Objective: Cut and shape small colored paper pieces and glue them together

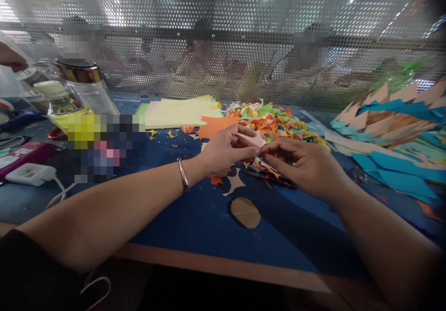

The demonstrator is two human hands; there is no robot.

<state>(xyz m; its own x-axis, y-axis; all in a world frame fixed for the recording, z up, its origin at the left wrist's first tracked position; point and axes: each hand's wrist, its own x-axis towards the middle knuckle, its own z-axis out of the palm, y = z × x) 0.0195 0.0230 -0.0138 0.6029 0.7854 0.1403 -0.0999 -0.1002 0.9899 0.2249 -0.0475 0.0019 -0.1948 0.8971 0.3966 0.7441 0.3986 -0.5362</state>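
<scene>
My left hand [228, 149] and my right hand [299, 162] meet above the blue table. Between them is a piece of pale pink paper [256, 139], pinched by the fingers of both hands and partly hidden by them. Just behind lies a sheet of orange paper [216, 127], beside a heap of coloured paper scraps [272, 115]. A pale pink offcut with curved edges [235, 182] rests below my left hand. Nearer to me is a brown oval piece [245, 212], which looks like cardboard. A dark object, partly covered, sits under my right hand.
Stacked pale yellow sheets [177, 112] lie at the back. Folded blue and peach paper [400, 129] stands at the right. Bottles [57, 106], a white charger [31, 174] with a cable and a purple box are at the left. A perforated metal screen [226, 46] rises behind; another person's hand [12, 59] shows upper left.
</scene>
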